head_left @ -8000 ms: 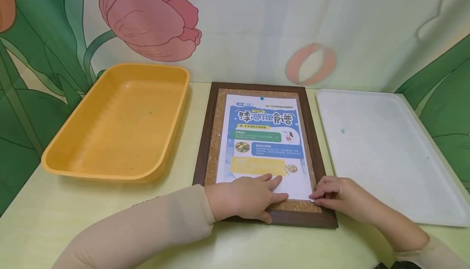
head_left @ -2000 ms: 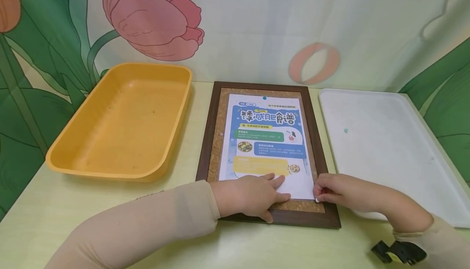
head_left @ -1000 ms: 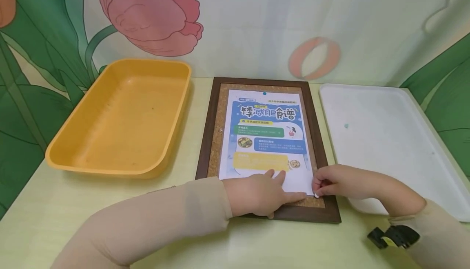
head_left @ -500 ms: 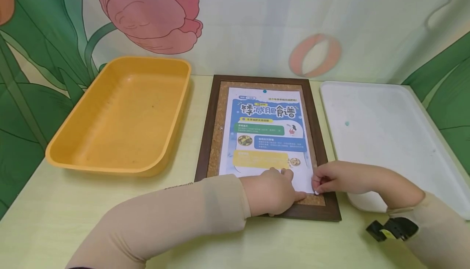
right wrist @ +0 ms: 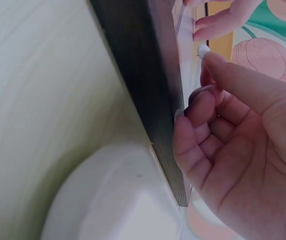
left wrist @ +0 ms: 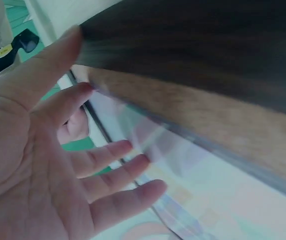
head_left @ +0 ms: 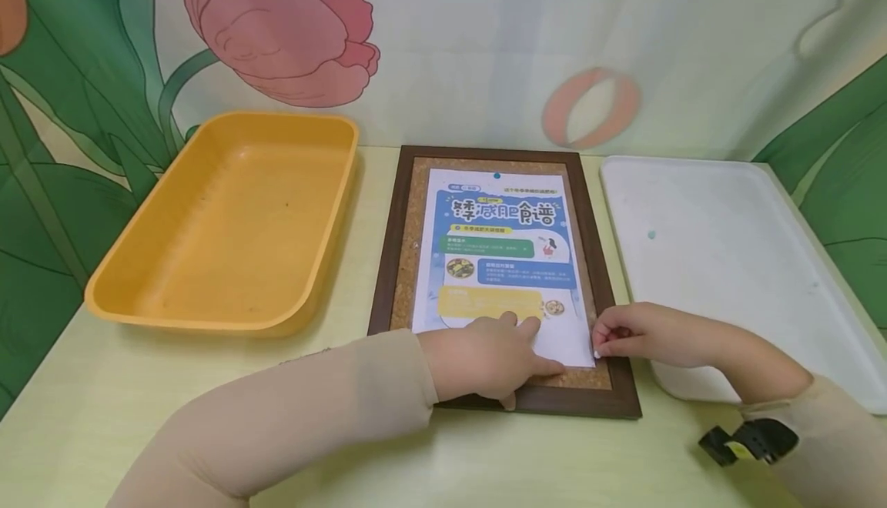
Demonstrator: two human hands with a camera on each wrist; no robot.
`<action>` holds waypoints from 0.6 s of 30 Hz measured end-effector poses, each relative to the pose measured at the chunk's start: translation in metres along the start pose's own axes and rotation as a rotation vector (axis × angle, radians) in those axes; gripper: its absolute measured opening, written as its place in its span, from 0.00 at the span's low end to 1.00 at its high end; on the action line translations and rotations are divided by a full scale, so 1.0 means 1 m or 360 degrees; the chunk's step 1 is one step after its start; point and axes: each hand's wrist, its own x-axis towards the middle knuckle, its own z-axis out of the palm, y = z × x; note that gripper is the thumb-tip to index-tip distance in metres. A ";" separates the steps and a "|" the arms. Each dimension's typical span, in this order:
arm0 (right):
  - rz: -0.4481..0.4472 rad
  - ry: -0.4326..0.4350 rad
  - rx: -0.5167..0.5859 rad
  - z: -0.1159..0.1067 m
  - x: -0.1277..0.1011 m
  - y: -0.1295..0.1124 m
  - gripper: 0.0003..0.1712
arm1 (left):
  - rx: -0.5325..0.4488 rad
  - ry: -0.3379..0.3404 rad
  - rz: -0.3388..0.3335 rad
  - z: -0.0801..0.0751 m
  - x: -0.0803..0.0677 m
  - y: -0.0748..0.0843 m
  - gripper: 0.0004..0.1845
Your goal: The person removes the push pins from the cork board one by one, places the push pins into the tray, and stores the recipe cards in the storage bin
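Observation:
A printed poster (head_left: 502, 273) lies on a cork board (head_left: 407, 285) with a dark wooden frame (head_left: 388, 262). A small teal pushpin (head_left: 497, 175) sits at the poster's top edge. My left hand (head_left: 478, 358) rests on the poster's lower part, fingers spread, one fingertip by the bottom edge. In the left wrist view its fingers (left wrist: 120, 172) are extended over the sheet. My right hand (head_left: 644, 331) pinches a small white pushpin (right wrist: 203, 50) between thumb and fingertips, right at the poster's lower right corner. The right wrist view shows its other fingers curled beside the frame.
A deep yellow tray (head_left: 208, 323) stands left of the board. On the right is a shallow white tray (head_left: 734, 277) with a small teal piece (head_left: 651, 235) in it. A black device (head_left: 751, 441) is strapped on the right sleeve. A flower-printed backdrop (head_left: 450, 46) rises behind the table.
My left hand has shifted right along the poster's lower part, then slightly back left, spreading its fingers again. The right hand keeps its pinch on the white pushpin at the corner.

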 end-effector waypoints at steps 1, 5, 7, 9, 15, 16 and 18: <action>-0.0003 0.0014 -0.0004 0.001 -0.001 0.001 0.05 | -0.0011 0.0012 0.0010 0.002 -0.001 -0.002 0.41; 0.0001 0.0056 -0.0013 0.004 -0.003 0.003 0.05 | -0.0062 0.0044 0.0055 0.009 -0.005 -0.009 0.37; 0.0013 0.0071 -0.0016 0.005 -0.004 0.004 0.05 | -0.0092 0.0073 0.0064 0.013 -0.009 -0.013 0.36; 0.0031 0.0090 -0.0032 0.006 -0.005 0.005 0.05 | -0.0146 0.0104 0.0063 0.017 -0.013 -0.019 0.36; 0.0040 0.0129 -0.0062 0.007 -0.007 0.005 0.04 | -0.0338 0.0053 -0.0059 0.024 -0.029 -0.043 0.40; 0.0038 0.0133 -0.0062 0.007 -0.008 0.005 0.04 | -0.0359 0.0032 -0.0092 0.024 -0.032 -0.046 0.41; 0.0031 0.0143 -0.0062 0.007 -0.008 0.005 0.04 | -0.0384 0.0007 -0.0147 0.023 -0.034 -0.051 0.43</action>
